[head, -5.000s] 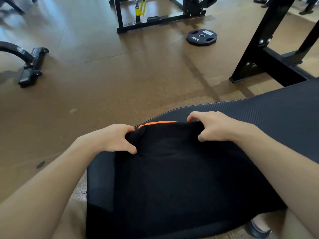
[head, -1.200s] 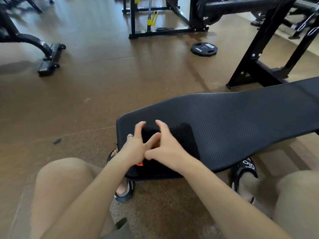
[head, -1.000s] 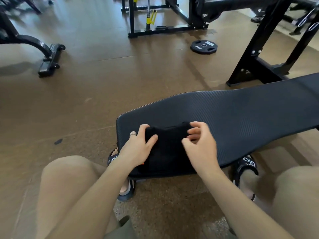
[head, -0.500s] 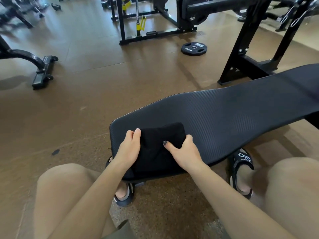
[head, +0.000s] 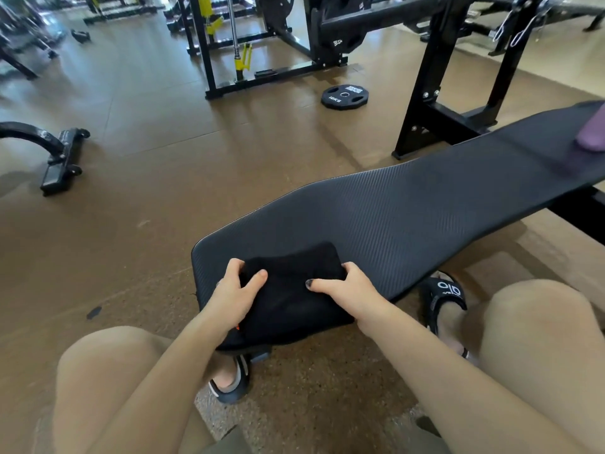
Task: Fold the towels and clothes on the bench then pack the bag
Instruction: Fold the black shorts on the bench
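Note:
A black garment (head: 291, 290), folded into a small thick rectangle, lies on the near end of the black padded bench (head: 409, 211). A sliver of its orange trim shows at the lower left corner. My left hand (head: 235, 296) grips its left edge, thumb on top and fingers curled round the side. My right hand (head: 347, 286) grips the right edge the same way, thumb laid across the top. A purple cloth (head: 589, 139) lies at the far right end of the bench, cut off by the frame edge. No bag is in view.
My knees and black sandals (head: 442, 299) sit close under the bench's near end. A black rack frame (head: 435, 103) stands behind the bench. A weight plate (head: 343, 97) lies on the brown floor, with a machine base (head: 62, 155) at the left.
The wide garment from five seconds ago is now a compact fold. Within the last second my hands went from pressing its top to gripping its two sides. The view tilted up, showing the purple cloth.

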Tool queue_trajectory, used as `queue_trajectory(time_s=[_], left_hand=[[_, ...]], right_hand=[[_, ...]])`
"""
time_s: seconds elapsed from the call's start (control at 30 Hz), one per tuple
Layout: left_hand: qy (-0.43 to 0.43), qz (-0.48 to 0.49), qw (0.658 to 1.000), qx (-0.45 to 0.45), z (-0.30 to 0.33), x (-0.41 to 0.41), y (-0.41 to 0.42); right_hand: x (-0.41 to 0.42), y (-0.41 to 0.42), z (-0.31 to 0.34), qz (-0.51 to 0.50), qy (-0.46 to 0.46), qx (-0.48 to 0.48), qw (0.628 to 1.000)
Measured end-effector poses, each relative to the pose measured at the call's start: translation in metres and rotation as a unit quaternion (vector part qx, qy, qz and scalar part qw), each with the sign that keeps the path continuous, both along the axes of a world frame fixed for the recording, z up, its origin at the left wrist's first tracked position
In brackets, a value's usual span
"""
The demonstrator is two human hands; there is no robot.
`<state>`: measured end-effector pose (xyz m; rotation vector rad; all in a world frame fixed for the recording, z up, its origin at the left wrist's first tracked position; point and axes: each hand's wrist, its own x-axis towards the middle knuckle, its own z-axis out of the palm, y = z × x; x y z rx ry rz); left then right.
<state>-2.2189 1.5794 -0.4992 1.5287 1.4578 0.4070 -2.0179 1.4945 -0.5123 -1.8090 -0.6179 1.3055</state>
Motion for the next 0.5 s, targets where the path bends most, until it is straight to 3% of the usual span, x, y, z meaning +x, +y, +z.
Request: queue_trajectory(time_s=[0.13,0.3,0.4,0.5], left_hand=[[-0.103,0.002,0.99,-0.094,0.01,0.006,-0.016],[-0.217,-0.002,0.955,-0.201,0.037,0.029,-0.037],[-0.248,-0.004,0.95,-0.193,0.056,0.052,-0.048],[-0.3,-0.006,0.941,-0.155,0.079,0.09,-0.065]], right_hand=[[0.014,-0.018,0.002,-0.079,0.19,0.016,0.978],[0.035,-0.041,0.024,-0.11,0.222,0.034,0.968],[0.056,-0.061,0.045,-0.158,0.257,0.064,0.951],[0.074,-0.091,0.062,-0.227,0.333,0.122,0.907]])
